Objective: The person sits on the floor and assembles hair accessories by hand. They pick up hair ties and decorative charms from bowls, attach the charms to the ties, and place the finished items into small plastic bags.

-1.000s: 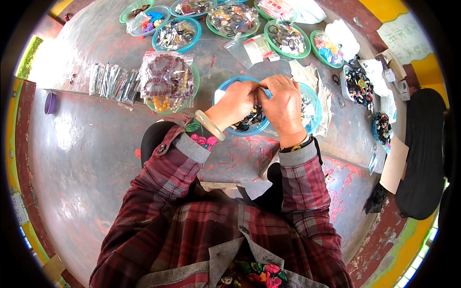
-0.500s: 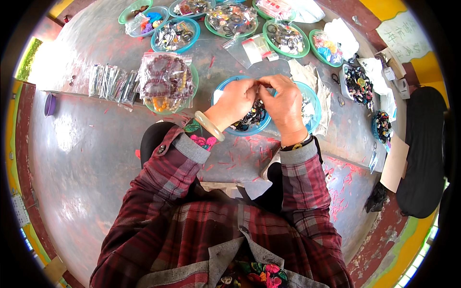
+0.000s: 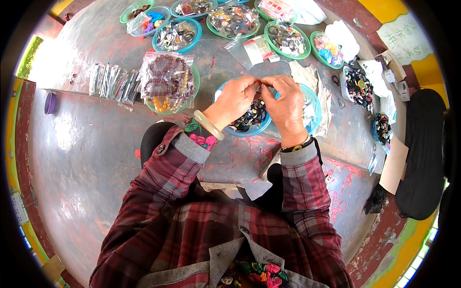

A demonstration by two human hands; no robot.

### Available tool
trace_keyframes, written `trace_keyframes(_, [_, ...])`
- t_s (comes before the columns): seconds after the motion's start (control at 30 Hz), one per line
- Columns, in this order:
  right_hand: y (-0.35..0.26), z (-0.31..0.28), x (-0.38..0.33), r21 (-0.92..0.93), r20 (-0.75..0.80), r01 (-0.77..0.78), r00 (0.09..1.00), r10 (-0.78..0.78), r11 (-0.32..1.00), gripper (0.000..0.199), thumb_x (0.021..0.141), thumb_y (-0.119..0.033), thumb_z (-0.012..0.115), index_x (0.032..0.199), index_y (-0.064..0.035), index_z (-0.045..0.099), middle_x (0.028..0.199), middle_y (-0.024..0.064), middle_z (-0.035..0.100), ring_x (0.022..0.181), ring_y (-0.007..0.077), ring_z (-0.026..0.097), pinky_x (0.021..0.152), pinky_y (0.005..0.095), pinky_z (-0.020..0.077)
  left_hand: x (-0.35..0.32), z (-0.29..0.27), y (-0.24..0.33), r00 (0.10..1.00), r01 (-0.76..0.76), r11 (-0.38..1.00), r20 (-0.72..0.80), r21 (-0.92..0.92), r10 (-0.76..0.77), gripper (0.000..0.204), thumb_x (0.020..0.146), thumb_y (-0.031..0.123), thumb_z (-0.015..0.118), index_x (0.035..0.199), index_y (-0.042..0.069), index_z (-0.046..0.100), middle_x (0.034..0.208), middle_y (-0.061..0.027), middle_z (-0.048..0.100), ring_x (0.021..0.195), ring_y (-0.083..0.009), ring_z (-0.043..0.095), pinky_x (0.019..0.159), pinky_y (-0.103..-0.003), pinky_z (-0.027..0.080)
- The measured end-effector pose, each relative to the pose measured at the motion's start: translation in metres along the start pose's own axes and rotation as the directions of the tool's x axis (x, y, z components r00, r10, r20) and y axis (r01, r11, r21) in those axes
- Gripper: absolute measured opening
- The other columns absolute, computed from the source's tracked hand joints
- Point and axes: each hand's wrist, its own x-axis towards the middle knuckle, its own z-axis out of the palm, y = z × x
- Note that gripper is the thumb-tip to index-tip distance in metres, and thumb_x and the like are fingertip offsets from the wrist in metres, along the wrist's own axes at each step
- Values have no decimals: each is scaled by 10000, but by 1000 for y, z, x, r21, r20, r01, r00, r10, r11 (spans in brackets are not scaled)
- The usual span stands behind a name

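My left hand (image 3: 236,102) and my right hand (image 3: 286,106) meet fingertip to fingertip over a blue basket (image 3: 261,128). Both are closed in a pinch; whatever sits between the fingertips is too small and covered to name. Under them the basket holds a heap of dark cords with small coloured beads or charms (image 3: 250,117). A second light-blue basket (image 3: 315,108), with pale small pieces in it, stands partly behind my right hand. A pale bangle (image 3: 208,126) circles my left wrist, and a dark band (image 3: 297,146) my right.
Left of my hands, a bagged bundle of dark red bead strings (image 3: 165,79) lies on a green basket. Slim packets (image 3: 113,82) lie farther left. Several baskets of bagged trinkets line the far side. At right are a white tray of dark cords (image 3: 345,84) and a long black case (image 3: 422,153).
Both hands stay pinched together over the basket, with only a slight shift of the fingers. The whole view has moved very slightly.
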Motion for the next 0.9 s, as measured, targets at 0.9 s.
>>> trace_keyframes(0.9, [-11, 2, 0, -151, 30, -28, 999, 33, 988, 86, 706, -123, 608, 768, -67, 629, 747, 76, 611, 756, 274, 574, 706, 374, 397, -4, 3, 9, 993, -116, 943, 1, 311, 121, 232, 804, 33, 483, 1020, 9, 566, 848, -219, 600, 797, -398, 572, 657, -415, 459])
